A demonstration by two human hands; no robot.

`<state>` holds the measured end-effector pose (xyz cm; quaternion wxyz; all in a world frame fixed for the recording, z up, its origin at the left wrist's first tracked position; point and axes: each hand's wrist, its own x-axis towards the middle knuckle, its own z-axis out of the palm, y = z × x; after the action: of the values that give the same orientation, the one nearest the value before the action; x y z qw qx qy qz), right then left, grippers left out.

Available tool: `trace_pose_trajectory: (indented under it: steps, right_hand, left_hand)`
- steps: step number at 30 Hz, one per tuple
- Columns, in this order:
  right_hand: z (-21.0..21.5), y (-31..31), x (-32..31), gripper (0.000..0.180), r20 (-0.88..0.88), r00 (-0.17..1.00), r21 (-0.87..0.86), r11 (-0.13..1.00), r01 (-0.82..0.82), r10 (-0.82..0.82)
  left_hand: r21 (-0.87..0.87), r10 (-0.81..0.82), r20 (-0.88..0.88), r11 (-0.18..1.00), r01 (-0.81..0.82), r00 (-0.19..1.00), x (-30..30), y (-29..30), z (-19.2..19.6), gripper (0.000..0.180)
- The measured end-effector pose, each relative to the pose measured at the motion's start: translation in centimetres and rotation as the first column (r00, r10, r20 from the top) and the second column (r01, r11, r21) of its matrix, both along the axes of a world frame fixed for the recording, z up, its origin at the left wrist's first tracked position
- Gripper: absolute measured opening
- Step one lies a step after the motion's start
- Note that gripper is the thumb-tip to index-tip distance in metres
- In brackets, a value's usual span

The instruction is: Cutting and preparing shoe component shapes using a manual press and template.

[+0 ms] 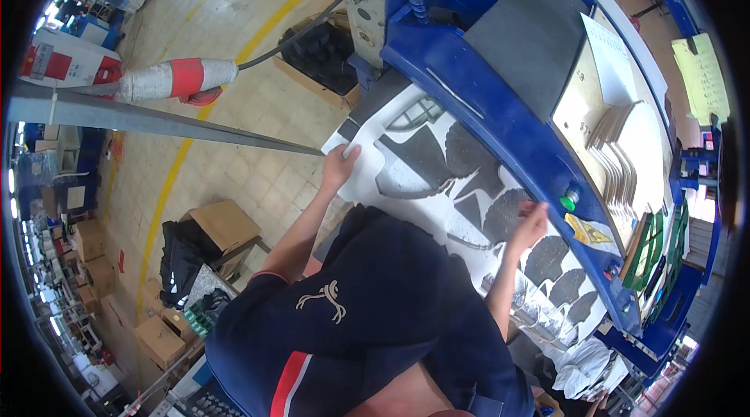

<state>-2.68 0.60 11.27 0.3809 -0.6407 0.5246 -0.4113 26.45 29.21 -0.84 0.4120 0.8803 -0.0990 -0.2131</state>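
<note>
A white sheet (pixel 367 175) full of cut-out holes lies in front of me, with dark grey surface showing through the gaps. My left hand (pixel 338 167) is closed on the sheet's left edge, thumb on top. Over the sheet's right part, close to the blue machine beam (pixel 500 132), is my right hand (pixel 531 223). Its fingers are curled together, and I cannot make out what is between them. A greenish curved frame, apparently a cutting die (pixel 416 114), rests at the sheet's far end. Crumpled clear plastic (pixel 539 311) is at the near right.
On the beam sits a green push button (pixel 569 198). Beyond it are a dark grey sheet (pixel 527 34) and a stack of pale curved pieces (pixel 625 151). A grey bar (pixel 195 125) crosses at left. A cardboard box (pixel 328 93) with dark material stands on the floor.
</note>
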Motion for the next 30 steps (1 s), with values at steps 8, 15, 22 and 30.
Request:
trace_pose_trajectory:
  steps: [8,15,22,30]
  right_hand:
    - [4.2,-5.1,-4.7,0.044,0.102,0.994,-0.089,0.995,0.044,-0.035]
    - [4.2,-6.1,-4.1,0.030,-0.078,0.997,-0.308,0.951,-0.021,-0.003]
    - [4.1,-6.4,-4.1,0.028,-0.122,0.984,-0.307,0.948,0.085,-0.128]
    - [6.0,-4.4,-5.1,0.031,-0.276,0.798,0.405,0.818,-0.409,0.535]
  left_hand:
    - [-0.116,0.030,0.139,0.993,-0.014,0.990,2.2,-4.7,-2.7,0.052]
    - [-0.119,-0.009,0.080,0.993,0.019,0.997,3.3,-7.4,-2.1,0.049]
    - [-0.114,-0.024,0.190,0.992,0.047,0.982,3.7,-9.6,-1.7,0.047]
    - [-0.169,-0.066,0.196,0.981,0.100,0.978,4.0,-9.7,1.2,0.047]
